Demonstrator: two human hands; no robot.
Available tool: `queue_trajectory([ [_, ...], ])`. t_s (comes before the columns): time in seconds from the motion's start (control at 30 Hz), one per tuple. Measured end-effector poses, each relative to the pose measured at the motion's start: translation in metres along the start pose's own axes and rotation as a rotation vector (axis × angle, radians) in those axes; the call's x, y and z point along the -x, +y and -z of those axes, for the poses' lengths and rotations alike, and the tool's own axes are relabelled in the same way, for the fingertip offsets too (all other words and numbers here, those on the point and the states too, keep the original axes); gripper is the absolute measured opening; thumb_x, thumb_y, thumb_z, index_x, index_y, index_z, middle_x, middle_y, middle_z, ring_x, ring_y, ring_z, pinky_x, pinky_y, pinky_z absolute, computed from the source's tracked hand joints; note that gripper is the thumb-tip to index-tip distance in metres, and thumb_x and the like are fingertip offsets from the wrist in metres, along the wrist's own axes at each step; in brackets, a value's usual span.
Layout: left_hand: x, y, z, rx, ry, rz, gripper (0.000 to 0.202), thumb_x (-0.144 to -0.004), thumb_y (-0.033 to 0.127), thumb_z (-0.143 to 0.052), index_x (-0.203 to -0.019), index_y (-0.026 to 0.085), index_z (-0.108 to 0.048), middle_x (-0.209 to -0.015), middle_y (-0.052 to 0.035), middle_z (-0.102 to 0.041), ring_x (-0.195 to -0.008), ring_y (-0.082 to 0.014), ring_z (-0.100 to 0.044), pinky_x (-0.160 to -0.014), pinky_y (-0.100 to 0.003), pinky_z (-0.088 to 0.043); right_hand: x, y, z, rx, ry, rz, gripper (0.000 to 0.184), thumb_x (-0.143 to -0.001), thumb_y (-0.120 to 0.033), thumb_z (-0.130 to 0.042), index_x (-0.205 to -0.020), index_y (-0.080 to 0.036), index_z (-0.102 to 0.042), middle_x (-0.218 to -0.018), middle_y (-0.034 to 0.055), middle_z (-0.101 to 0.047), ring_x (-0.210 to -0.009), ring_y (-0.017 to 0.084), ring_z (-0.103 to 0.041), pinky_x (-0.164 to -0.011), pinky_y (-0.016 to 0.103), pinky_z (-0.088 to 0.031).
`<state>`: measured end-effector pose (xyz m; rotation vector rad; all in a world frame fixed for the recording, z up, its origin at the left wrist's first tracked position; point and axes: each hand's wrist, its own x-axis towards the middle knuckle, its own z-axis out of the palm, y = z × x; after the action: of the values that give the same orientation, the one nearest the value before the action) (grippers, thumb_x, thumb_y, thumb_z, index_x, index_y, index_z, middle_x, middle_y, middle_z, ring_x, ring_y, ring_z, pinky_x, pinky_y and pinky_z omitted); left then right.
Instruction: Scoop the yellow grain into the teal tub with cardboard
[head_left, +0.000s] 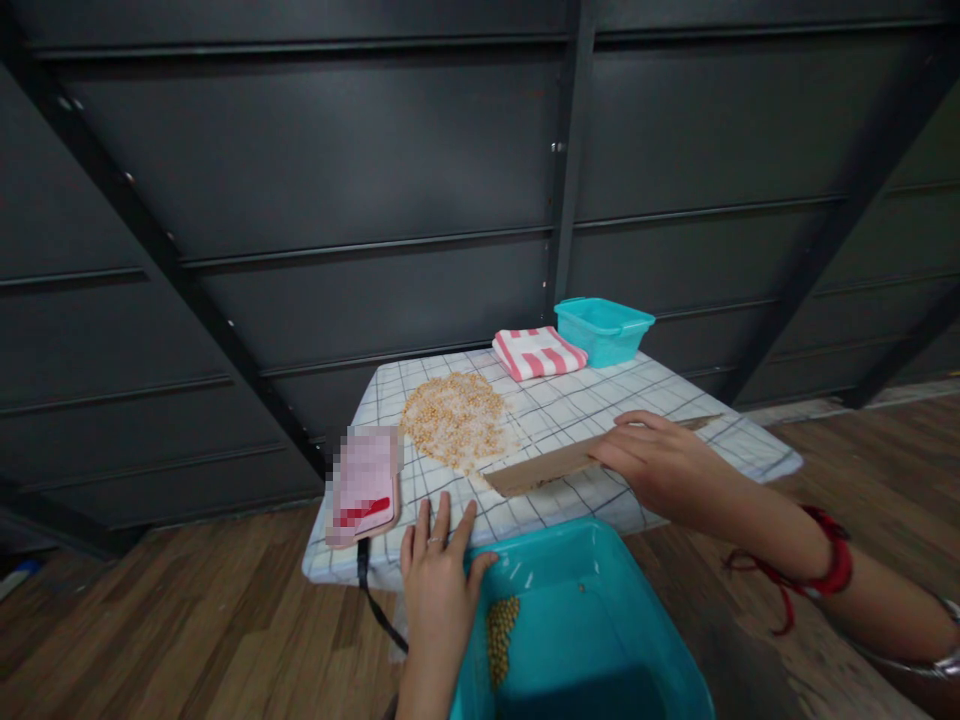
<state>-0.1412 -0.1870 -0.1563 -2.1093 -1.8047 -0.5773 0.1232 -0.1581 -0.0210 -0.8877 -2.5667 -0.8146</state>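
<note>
Fingers of the right hand (651, 462) gripped a cardboard strip (541, 471) near the bean pile (454, 418) on the worktop (671, 392); the left hand (441, 580), fingers spread, lay against the tub (600, 640). With just a small bean heap (501, 638) inside, work looked early, the larger pile being left.

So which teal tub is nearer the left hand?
The large tub in front, with beans inside; the small tub stands at the back, beside the striped cloth.

There are two tubs (585, 630) (607, 348) (one smaller), one cardboard strip (544, 470), one towel (538, 353).
</note>
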Motion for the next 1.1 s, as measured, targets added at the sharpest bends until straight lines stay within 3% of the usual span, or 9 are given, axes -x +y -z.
queue_trajectory([
  [0.2, 0.0, -0.006, -0.003, 0.023, -0.021, -0.048, 0.051, -0.079, 0.041, -0.061, -0.128, 0.035, -0.05, -0.136, -0.0084, -0.053, -0.125, -0.0342, -0.047, -0.094, -0.051, -0.043, 0.002, -0.001, 0.003, -0.068, -0.017, -0.019, 0.027, -0.073, 0.004, -0.041, -0.075, -0.018, -0.057, -0.064, 0.0004, -0.062, -0.062, 0.015, -0.056, -0.076, 0.03, -0.042],
  [0.43, -0.002, -0.003, 0.0, -0.019, 0.009, -0.023, 0.049, -0.076, 0.039, -0.064, -0.124, 0.031, -0.056, -0.134, -0.011, -0.055, -0.123, -0.0361, -0.049, -0.093, -0.051, -0.044, 0.002, -0.001, 0.013, -0.106, -0.006, -0.036, 0.031, -0.074, 0.005, -0.04, -0.076, -0.019, -0.058, -0.068, -0.0005, -0.064, -0.063, 0.013, -0.056, -0.076, 0.028, -0.042],
  [0.73, 0.002, -0.009, -0.005, 0.015, -0.042, -0.039, 0.05, -0.08, 0.04, -0.058, -0.129, 0.035, -0.048, -0.138, -0.0083, -0.051, -0.126, -0.0336, -0.046, -0.095, -0.051, -0.043, -0.001, -0.001, 0.001, -0.037, -0.007, 0.03, 0.028, -0.07, 0.006, -0.041, -0.074, -0.018, -0.056, -0.065, -0.0004, -0.062, -0.062, 0.015, -0.055, -0.075, 0.03, -0.04],
  [1.1, 0.001, -0.008, -0.005, 0.031, -0.035, -0.016, 0.049, -0.079, 0.037, -0.06, -0.127, 0.034, -0.051, -0.137, -0.0082, -0.052, -0.126, -0.0334, -0.045, -0.096, -0.051, -0.042, 0.001, -0.001, 0.01, -0.112, -0.023, -0.02, 0.03, -0.074, 0.005, -0.039, -0.075, -0.019, -0.057, -0.066, -0.0005, -0.063, -0.064, 0.014, -0.055, -0.076, 0.028, -0.04],
])
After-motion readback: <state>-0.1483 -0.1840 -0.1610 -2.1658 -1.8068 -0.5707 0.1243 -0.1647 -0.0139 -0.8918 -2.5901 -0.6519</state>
